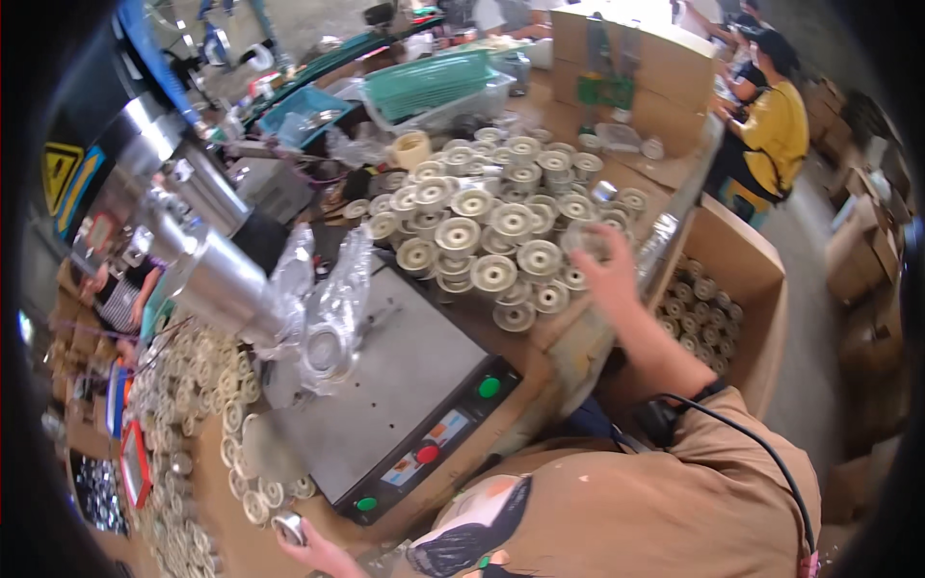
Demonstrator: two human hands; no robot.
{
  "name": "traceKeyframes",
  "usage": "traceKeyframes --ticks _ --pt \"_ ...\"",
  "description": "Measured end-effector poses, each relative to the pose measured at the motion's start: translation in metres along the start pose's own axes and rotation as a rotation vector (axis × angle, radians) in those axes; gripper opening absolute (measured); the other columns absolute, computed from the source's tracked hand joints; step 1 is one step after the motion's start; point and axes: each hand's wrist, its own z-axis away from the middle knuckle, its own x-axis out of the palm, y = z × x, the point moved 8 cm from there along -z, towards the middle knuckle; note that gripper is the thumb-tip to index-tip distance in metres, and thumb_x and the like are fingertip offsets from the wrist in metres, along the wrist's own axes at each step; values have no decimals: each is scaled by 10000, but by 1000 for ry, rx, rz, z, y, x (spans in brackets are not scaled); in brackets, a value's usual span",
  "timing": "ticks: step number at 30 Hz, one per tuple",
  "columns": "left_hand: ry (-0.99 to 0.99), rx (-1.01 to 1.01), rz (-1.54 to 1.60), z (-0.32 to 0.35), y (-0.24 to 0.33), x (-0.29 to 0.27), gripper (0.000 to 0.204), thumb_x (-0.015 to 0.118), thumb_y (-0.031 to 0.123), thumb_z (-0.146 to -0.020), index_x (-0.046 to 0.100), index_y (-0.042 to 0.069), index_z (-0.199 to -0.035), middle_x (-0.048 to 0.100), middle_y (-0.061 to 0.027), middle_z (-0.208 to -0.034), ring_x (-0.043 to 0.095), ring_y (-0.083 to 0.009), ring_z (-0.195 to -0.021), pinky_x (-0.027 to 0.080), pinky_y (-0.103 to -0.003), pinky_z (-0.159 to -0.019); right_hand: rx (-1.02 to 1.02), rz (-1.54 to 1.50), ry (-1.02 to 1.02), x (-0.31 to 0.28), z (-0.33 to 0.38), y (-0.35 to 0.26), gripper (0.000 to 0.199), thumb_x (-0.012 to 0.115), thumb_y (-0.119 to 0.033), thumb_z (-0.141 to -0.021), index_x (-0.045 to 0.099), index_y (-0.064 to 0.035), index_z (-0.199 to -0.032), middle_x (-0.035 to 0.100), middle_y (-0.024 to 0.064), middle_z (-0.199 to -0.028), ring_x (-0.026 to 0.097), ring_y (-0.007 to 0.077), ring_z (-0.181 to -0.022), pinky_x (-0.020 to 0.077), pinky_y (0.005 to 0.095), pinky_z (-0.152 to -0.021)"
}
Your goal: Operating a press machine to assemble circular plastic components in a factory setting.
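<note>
My left hand (316, 552), at the lower left by the press, is closed on a small silver metal cup (286, 526). Over on the right, my right hand (611, 273) reaches to the edge of a big pile of pale round spool-like wheels (492, 273). Its fingers curl round a pale, translucent round piece (586, 241), partly hidden and blurred. Between my hands stands a press with a grey metal plate (414, 332). On that plate lies a clear plastic-wrapped ring-shaped fixture (326, 349), below the press's shiny cylinder (226, 284).
Green buttons (489, 387) and a red button (427, 454) line the press's front. More wheels (193, 385) cover the left side. An open carton (756, 279) of parts stands at right. Green trays (429, 85) sit behind the pile. A person in yellow (779, 130) sits farther back.
</note>
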Motion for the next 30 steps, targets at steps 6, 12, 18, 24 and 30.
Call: traceKeyframes --ticks 6,12,18,24,30 --pt "-315 557 -79 14 141 90 585 788 96 -794 549 11 -1321 499 -184 -1408 497 -319 -1326 436 -424 -1092 52 166 -104 -44 -31 87 447 771 -165 -822 660 -29 -1233 627 163 -1304 592 313 -1220 455 415 -1039" --pt "-657 674 -103 19 232 200 563 786 240 -828 598 88 -1337 554 -215 -1353 578 -399 -1219 490 -426 -1025 -47 457 -331 11 -64 72 440 755 -133 -844 641 -24 -1254 609 199 -1317 541 390 -1267 404 460 -1111" --pt "-767 670 -352 18 233 250 605 713 315 -890 546 153 -1448 559 -218 -1368 577 -400 -1236 516 -455 -992 -511 282 -300 28 -9 -44 437 746 -70 -794 643 -41 -1217 571 195 -1391 526 415 -1275 406 500 -1100" --pt "-644 759 -427 12 222 264 648 709 324 -895 506 155 -1486 571 -209 -1366 563 -425 -1246 465 -494 -1056 -757 -37 -781 86 98 -138 492 814 -139 -726 668 -66 -1190 561 173 -1391 504 401 -1314 420 511 -1096" --pt "-817 813 -383 15 228 219 860 791 397 -811 421 173 -1554 431 -232 -1526 397 -428 -1425 370 -493 -1157 -796 111 -1151 108 139 -150 698 823 -220 -728 584 -124 -1377 417 179 -1548 388 408 -1438 375 517 -1153"
